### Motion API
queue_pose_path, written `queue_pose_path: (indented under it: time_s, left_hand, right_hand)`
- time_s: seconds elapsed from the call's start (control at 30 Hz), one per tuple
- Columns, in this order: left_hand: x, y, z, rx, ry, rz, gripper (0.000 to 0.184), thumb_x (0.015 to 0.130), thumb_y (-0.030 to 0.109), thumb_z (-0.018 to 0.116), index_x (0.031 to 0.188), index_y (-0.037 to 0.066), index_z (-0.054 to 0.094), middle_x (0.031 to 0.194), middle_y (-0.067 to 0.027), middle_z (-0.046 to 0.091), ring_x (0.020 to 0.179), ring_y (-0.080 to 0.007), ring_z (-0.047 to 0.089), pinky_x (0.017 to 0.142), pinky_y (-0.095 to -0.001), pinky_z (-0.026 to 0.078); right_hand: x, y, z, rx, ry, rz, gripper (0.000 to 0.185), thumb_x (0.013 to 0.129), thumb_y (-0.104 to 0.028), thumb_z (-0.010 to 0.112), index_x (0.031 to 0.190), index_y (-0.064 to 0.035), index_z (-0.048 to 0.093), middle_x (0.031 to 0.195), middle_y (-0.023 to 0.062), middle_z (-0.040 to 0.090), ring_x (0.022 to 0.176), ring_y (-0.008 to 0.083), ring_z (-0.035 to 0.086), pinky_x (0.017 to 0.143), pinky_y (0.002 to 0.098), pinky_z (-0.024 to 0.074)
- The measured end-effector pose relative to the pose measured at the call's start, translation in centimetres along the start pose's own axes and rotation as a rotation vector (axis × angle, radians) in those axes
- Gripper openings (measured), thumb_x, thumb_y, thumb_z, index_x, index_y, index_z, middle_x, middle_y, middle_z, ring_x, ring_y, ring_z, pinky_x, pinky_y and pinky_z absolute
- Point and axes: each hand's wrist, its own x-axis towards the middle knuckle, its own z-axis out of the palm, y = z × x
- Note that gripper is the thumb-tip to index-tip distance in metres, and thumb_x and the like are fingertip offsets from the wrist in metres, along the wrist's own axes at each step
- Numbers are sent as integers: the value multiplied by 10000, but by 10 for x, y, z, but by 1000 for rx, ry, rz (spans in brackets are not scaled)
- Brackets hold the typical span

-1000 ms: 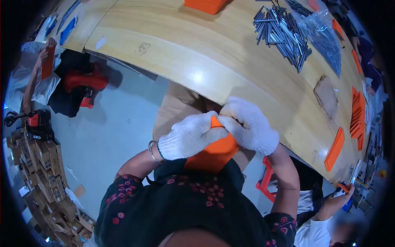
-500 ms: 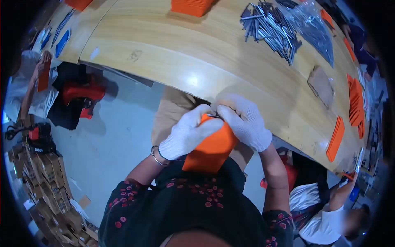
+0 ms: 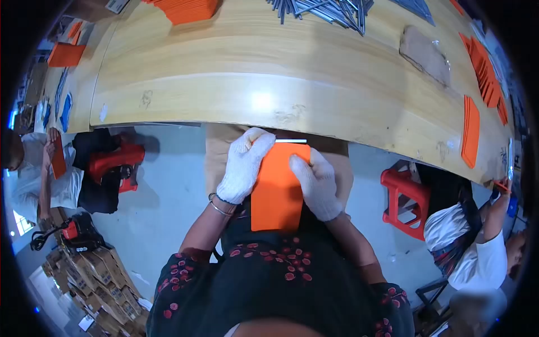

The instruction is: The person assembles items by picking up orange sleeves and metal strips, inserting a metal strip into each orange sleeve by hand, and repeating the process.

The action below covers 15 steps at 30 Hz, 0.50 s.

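In front of my body I hold a flat orange panel (image 3: 277, 194), upright with a straight lower edge. My left hand (image 3: 245, 163), in a white knitted glove, is closed at its upper left corner. A thin shiny metal rod (image 3: 292, 141) lies across the panel's top edge, its left end running into the left fingers. My right hand (image 3: 317, 184), also gloved, grips the panel's upper right side with the thumb on its face. The fingers behind the panel are hidden.
Ahead is a wooden table (image 3: 213, 95) with a heap of metal rods (image 3: 331, 12), an orange stack (image 3: 188, 10), a brown wrapped packet (image 3: 425, 55) and orange panels (image 3: 470, 132). Co-workers sit left and right; a red stool (image 3: 405, 203) stands right. Cardboard boxes (image 3: 92, 281) are at lower left.
My hands have moved apart to the two sides of the panel. The metal rod now shows lengthwise above its top edge. My view has shifted toward the table's near edge.
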Motion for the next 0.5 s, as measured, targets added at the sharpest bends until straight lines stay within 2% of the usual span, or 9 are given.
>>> queue_pose_path:
  time_s: [0.07,0.2,0.37,0.5]
  left_hand:
    - [1,2,4,-1,7,-34,123,919,116,588,965,11,632,857,-15,571,776,-78,460,743,-196,384]
    - [0,2,15,-51,139,-1,136,915,150,592,898,21,632,763,18,530,680,-50,404,617,-173,348]
    - [3,-7,11,-136,95,25,124,915,151,592,854,45,600,755,23,514,683,-50,409,615,-178,350]
    - [3,-3,14,-167,118,-5,117,913,145,597,837,58,581,753,23,507,684,-53,401,622,-182,349]
  right_hand:
    - [4,2,1,94,57,-33,201,957,-164,537,1015,15,608,751,38,550,671,128,444,650,264,407]
    - [13,4,-2,146,37,-31,213,963,-168,526,1031,21,595,760,41,556,681,127,453,656,262,410]
    - [16,6,-1,257,30,19,205,962,-165,523,1017,18,597,759,34,550,685,127,452,657,257,407]
    - [17,4,-4,225,20,43,180,958,-158,525,968,10,588,748,29,542,679,120,445,648,260,403]
